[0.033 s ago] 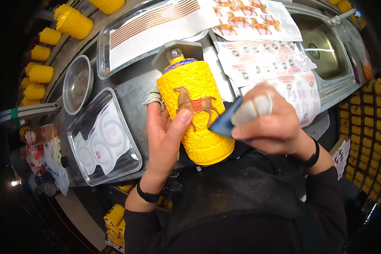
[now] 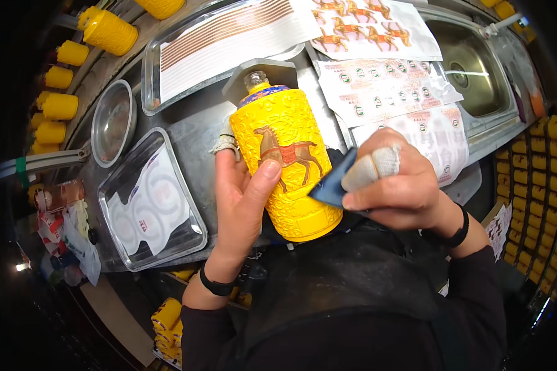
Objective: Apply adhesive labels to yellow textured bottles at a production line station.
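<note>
A yellow embossed bottle with a blue patterned shoulder band and a clear neck leans before me, its neck pointing away. On its front is a brown horse decal with a red saddle. My left hand grips the bottle's left side, its thumb lying across the horse's chest and a white wrap on one finger. My right hand, with white covers on its fingers, pinches a flat dark-blue scraper. The scraper's tip is at the bottle's lower right, below the horse's hind legs; whether it touches is unclear.
Decal sheets lie at the back right, beside a steel sink. Metal trays with paper and a round bowl stand to the left. More yellow bottles line the far left; yellow stacks fill the right.
My right hand and the scraper have shifted slightly, and the scraper shows more sharply. My left hand and the bottle look unmoved.
</note>
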Demonstrator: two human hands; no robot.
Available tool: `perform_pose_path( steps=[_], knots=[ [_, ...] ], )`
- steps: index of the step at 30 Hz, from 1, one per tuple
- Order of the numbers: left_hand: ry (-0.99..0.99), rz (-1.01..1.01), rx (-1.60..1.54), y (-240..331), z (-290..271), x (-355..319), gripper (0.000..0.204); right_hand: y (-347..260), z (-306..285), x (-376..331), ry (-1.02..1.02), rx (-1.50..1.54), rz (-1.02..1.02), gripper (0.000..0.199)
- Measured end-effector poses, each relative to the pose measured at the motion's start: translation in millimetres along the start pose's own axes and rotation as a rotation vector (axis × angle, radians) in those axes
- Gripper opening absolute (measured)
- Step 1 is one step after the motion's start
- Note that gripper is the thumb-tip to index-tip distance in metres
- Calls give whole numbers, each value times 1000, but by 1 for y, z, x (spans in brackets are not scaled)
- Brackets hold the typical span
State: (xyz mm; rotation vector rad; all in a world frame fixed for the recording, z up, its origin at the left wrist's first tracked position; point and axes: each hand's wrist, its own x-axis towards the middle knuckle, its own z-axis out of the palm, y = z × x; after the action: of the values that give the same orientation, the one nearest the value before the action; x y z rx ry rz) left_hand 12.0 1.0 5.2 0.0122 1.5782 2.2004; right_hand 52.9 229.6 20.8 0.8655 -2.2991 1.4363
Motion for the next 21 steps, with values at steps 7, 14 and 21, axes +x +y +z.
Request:
perform_pose_path(
  steps=[7, 14, 21],
  knots=[
    [-28, 7, -5, -3, -3, 3, 66, -3, -6, 13, -35, -43, 161, 22],
    [3, -7, -13, -4, -5, 1, 70, 0, -4, 7, 14, 31, 162, 23],
    [24, 598, 658, -8, -17, 10, 53, -7, -3, -10, 124, 300, 448, 21]
  ],
)
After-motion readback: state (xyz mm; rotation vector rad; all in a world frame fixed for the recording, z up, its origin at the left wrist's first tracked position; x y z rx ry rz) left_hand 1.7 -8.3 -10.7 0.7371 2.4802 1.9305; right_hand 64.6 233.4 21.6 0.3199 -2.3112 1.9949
